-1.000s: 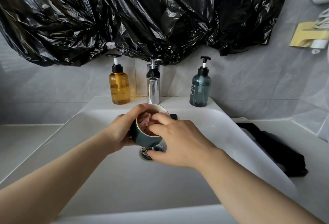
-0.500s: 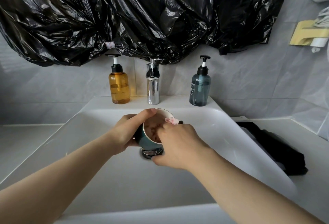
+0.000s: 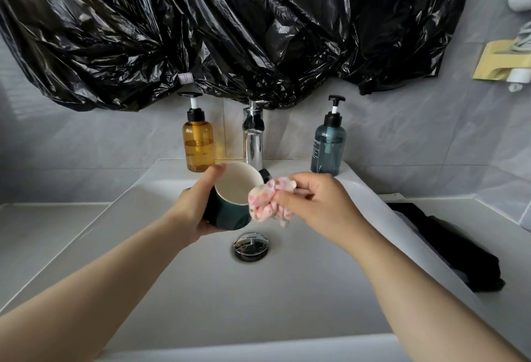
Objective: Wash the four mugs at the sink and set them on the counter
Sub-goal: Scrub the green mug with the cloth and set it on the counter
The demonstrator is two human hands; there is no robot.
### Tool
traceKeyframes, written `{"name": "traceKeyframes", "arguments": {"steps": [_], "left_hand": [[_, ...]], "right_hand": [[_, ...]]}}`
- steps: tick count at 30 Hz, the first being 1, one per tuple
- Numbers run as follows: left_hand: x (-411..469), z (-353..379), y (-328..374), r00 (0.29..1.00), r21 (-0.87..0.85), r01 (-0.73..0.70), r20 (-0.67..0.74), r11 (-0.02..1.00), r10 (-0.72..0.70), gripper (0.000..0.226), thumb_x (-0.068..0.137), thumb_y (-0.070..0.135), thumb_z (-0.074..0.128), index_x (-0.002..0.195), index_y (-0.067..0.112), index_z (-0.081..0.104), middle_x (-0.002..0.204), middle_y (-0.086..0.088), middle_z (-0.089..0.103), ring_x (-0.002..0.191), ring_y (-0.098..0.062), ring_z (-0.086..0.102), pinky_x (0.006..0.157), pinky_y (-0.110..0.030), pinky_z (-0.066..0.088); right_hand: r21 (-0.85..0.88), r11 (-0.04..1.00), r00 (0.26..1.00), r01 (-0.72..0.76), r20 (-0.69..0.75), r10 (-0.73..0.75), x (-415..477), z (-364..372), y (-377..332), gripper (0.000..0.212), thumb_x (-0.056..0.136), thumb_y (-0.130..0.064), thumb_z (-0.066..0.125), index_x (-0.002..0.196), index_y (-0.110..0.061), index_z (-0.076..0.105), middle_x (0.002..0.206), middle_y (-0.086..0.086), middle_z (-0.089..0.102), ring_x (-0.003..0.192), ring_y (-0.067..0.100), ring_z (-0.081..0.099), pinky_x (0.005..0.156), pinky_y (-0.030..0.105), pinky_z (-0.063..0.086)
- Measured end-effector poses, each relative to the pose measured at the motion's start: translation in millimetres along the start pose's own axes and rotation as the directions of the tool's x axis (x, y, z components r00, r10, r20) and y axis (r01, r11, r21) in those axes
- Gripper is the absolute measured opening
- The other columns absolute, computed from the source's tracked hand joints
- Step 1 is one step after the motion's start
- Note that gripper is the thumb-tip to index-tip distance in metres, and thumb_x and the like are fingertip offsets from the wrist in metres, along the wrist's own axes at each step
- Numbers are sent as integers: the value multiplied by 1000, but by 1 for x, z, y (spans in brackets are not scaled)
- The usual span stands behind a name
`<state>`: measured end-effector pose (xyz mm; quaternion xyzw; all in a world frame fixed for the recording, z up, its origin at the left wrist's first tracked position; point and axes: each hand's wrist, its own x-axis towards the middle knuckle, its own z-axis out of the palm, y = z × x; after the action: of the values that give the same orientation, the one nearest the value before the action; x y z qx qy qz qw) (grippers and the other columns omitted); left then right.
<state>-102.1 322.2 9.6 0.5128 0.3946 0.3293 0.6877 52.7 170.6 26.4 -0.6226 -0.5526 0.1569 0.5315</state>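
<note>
My left hand grips a dark green mug with a cream inside, held tilted over the white sink, its thumb on the rim. The mug's black handle points toward the tap. My right hand pinches a crumpled pink-spotted cloth just outside the mug's right rim. No other mugs are in view.
A chrome tap stands behind the basin, with an amber pump bottle to its left and a blue-grey one to its right. The drain plug lies below the mug. A black cloth lies on the right counter. Black plastic sheeting hangs above.
My right hand has pulled the cloth out of the mug and moved right. The mug's cream inside now shows, and the drain is uncovered.
</note>
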Motion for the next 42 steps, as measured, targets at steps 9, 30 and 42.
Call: {"name": "traceKeyframes", "arguments": {"steps": [9,30,42], "left_hand": [[-12,11,6,990,-164,90,123,982,-70,39,89,53,59,112,22,60,116,-13,64,103,-34,66,78,-52,57],[-30,15,15,904,-91,217,395,972,-165,76,69,74,55,113,12,68,101,-17,70,76,-28,68,51,-28,58],[-36,21,15,867,-184,304,460,935,-192,82,67,79,54,98,5,71,89,-15,67,58,-25,63,39,-22,50]], "right_hand": [[48,982,934,-181,-306,187,8,0,13,38,94,-25,55,64,-3,57,45,10,50,43,16,44,47,25,38],[810,584,945,-55,-146,292,14,-8,5,26,102,-19,45,98,-4,66,93,13,74,82,19,74,67,25,59],[113,936,917,333,-267,-295,7,10,4,34,96,-21,60,130,-19,62,124,-10,66,120,1,57,100,17,44]]}}
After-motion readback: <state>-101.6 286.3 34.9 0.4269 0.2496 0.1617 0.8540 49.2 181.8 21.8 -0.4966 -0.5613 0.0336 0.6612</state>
